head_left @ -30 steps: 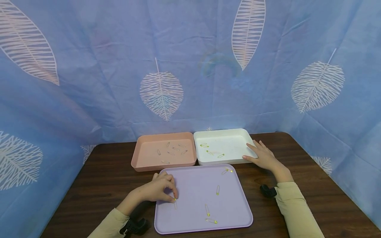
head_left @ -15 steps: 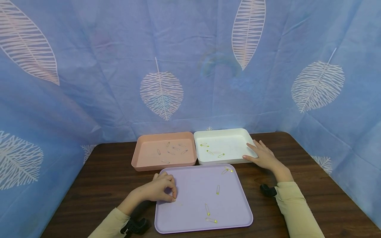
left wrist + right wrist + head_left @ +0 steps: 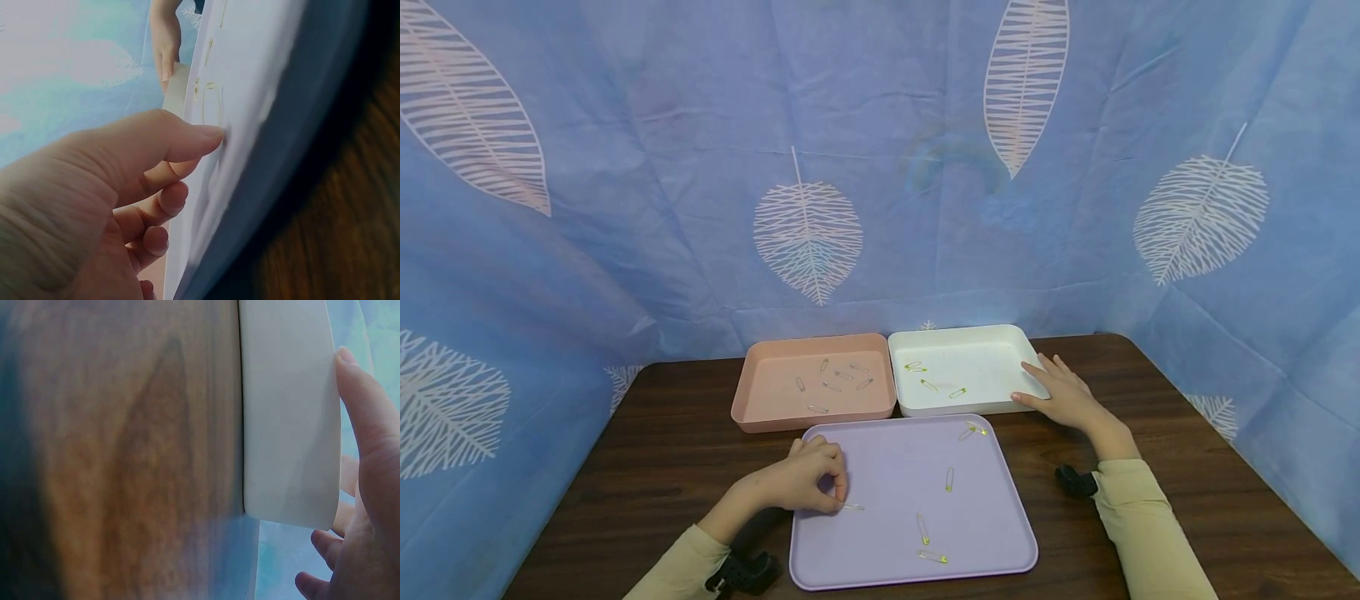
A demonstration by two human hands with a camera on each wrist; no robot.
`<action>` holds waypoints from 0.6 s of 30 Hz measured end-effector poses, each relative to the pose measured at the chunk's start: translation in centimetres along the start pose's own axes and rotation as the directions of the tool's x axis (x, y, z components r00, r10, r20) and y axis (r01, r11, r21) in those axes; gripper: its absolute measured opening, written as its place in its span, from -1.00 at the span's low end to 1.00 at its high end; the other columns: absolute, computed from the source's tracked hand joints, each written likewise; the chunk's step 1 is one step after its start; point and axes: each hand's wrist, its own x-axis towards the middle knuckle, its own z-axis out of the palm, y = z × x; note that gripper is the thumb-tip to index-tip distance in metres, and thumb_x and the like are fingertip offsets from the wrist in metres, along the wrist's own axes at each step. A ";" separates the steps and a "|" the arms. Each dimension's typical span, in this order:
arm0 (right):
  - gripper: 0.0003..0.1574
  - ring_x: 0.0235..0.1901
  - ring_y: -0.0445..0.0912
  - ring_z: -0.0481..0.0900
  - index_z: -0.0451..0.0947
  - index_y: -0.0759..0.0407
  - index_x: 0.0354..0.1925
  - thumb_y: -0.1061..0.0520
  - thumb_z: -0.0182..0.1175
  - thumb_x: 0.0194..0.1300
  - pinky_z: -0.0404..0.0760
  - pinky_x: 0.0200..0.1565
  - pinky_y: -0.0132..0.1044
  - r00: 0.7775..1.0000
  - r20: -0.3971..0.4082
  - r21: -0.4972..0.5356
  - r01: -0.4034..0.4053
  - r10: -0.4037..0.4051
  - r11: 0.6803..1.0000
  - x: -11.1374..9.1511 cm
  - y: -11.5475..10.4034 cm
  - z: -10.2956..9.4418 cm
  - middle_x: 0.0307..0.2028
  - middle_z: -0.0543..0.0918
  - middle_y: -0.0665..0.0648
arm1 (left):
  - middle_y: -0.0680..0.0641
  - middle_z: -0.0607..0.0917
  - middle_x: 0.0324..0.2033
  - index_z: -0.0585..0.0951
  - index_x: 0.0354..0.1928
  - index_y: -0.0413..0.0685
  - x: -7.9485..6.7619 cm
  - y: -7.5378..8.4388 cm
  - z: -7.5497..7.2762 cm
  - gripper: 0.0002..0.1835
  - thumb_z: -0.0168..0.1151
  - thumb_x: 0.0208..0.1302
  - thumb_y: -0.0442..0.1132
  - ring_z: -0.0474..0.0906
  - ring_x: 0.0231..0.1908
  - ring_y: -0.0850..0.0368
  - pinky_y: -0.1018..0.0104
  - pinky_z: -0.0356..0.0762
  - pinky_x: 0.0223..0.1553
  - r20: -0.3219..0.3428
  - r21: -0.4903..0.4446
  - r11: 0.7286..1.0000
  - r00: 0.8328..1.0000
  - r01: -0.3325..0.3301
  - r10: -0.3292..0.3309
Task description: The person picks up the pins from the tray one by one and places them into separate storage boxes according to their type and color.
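Note:
My left hand (image 3: 805, 479) is at the left side of the lilac tray (image 3: 887, 575), its thumb and forefinger pinching one end of a safety pin (image 3: 854, 507). In the left wrist view the pin's wire loop (image 3: 212, 103) sticks out past the thumb tip. Several yellow-headed safety pins (image 3: 932, 556) lie on the lilac tray's right half. With spread fingers, my right hand (image 3: 1063, 396) rests on the right rim of the white tray (image 3: 992, 354). The right wrist view has the thumb (image 3: 359, 394) touching the top edge of that tray's wall.
A pink tray (image 3: 767, 400) holding several silver-looking safety pins stands left of the white tray, side by side. Several yellow-headed pins (image 3: 928, 384) lie inside the white tray. All three trays are on a dark wooden table (image 3: 655, 467). Behind hangs a blue leaf-patterned cloth (image 3: 700, 208).
The safety pin at my left fingertips has turned from pointing toward me to pointing right. The left hand has barely shifted. My right hand has not moved.

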 end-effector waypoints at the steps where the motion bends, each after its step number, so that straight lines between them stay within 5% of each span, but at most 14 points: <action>1: 0.02 0.44 0.47 -0.13 0.17 0.27 0.44 -0.35 0.13 0.30 -0.03 0.24 0.53 1.000 -0.001 -0.001 0.001 -0.001 1.000 0.0 0.0 0.0 0.45 -0.01 0.54 | 0.22 0.46 -0.38 0.60 -0.59 0.31 0.1 0.0 0.0 -0.81 0.44 -0.05 -0.17 0.17 -0.22 0.33 0.23 -0.01 -0.18 -0.002 0.006 1.000 1.000 0.003 -0.003; 18: 0.02 0.43 0.47 -0.12 0.17 0.27 0.44 -0.35 0.13 0.30 -0.03 0.24 0.53 1.000 0.002 0.002 -0.001 0.001 1.000 0.0 -0.1 -0.1 0.45 -0.01 0.54 | 0.23 0.45 -0.37 0.59 -0.59 0.31 1.9 0.8 -0.7 -0.80 0.44 -0.04 -0.18 0.21 -0.21 0.28 0.19 0.03 -0.14 -0.049 0.060 0.998 0.998 -0.030 0.033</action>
